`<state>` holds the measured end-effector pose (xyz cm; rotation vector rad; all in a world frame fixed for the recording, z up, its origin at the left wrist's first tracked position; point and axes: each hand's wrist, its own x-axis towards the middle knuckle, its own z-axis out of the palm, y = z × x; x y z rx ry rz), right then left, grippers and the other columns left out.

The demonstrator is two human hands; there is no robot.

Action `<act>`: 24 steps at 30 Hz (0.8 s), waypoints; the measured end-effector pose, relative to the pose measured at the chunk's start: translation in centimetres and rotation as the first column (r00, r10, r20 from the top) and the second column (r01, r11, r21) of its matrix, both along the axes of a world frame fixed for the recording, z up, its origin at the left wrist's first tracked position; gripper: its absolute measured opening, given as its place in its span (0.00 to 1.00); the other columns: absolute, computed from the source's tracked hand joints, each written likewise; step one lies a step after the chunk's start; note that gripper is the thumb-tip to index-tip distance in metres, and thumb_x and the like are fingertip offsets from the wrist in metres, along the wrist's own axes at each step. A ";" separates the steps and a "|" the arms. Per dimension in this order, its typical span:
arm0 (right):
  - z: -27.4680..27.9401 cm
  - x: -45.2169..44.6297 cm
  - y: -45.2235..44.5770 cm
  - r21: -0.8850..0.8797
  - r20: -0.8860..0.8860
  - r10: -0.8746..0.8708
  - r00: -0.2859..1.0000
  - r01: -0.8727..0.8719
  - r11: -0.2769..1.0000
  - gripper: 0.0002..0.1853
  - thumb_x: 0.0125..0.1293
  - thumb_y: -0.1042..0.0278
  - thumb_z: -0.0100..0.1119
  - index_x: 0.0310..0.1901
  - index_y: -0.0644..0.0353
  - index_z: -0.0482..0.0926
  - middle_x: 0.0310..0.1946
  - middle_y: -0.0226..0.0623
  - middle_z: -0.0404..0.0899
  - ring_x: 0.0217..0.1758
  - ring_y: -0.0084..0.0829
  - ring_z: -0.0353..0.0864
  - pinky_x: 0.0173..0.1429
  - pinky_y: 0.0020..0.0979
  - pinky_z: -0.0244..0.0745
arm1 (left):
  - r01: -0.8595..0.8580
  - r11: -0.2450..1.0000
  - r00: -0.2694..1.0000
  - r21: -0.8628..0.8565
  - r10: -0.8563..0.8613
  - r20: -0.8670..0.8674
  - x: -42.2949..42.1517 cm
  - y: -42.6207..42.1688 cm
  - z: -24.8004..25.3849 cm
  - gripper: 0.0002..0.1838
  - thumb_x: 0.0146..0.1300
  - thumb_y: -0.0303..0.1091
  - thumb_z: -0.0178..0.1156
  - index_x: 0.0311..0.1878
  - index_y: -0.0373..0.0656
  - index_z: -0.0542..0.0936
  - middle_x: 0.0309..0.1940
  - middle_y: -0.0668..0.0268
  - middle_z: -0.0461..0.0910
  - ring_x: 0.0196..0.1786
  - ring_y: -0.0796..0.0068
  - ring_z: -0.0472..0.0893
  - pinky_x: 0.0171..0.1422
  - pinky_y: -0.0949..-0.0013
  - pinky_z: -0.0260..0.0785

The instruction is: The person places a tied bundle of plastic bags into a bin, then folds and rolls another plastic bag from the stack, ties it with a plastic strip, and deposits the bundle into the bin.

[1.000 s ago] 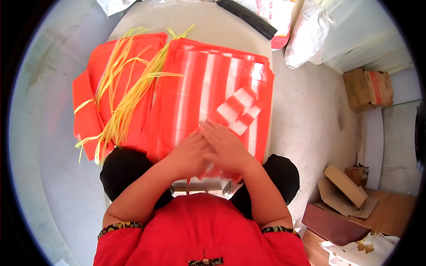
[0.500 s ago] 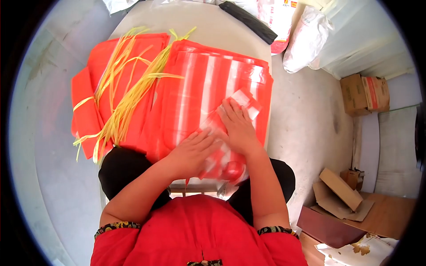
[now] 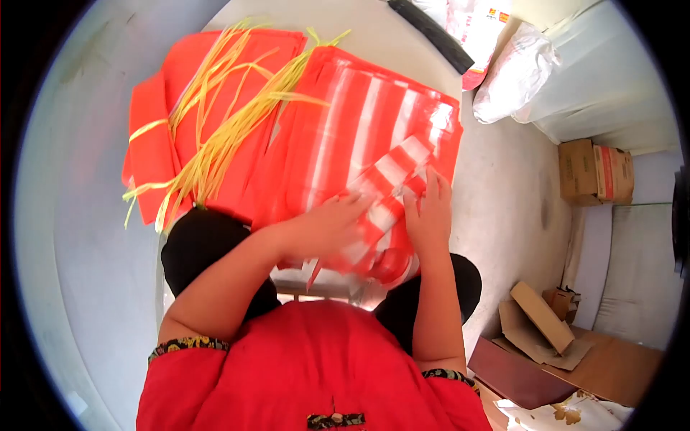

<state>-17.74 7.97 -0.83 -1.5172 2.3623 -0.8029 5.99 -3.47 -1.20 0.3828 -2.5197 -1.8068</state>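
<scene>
We begin at the right hand, right of the frame's middle: thumb and forefinger stand slightly parted at the edge of a folded red-and-white plastic strip; whether they pinch it we cannot tell. The left hand, near the frame's centre, has its fingers extended over the strip's lower part; they are blurred, and we cannot confirm any hold. The strip lies aslant on a stack of striped plastic bags, its lower end crumpled. In our judgement, sound practice is to anchor with one flat palm, square the folded edges and press outward from the crease, without dragging the sheets beneath. At left we record red plastic bags with yellow tie strips across them. Both piles rest on a pale tabletop; a black roll lies at its upper right edge, near a white sack. The room shows pale floor at right, a brown carton at upper right and loose cardboard at lower right
</scene>
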 end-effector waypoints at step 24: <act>0.7 7.7 -1.3 0.011 0.128 0.009 0.992 -0.010 1.000 0.57 0.56 0.63 0.79 0.82 0.66 0.53 0.78 0.57 0.62 0.80 0.51 0.65 0.79 0.44 0.67 | 0.154 0.910 0.916 0.385 -0.277 0.289 4.4 -0.6 5.0 0.30 0.79 0.59 0.57 0.56 0.36 0.86 0.43 0.67 0.84 0.44 0.77 0.80 0.52 0.67 0.76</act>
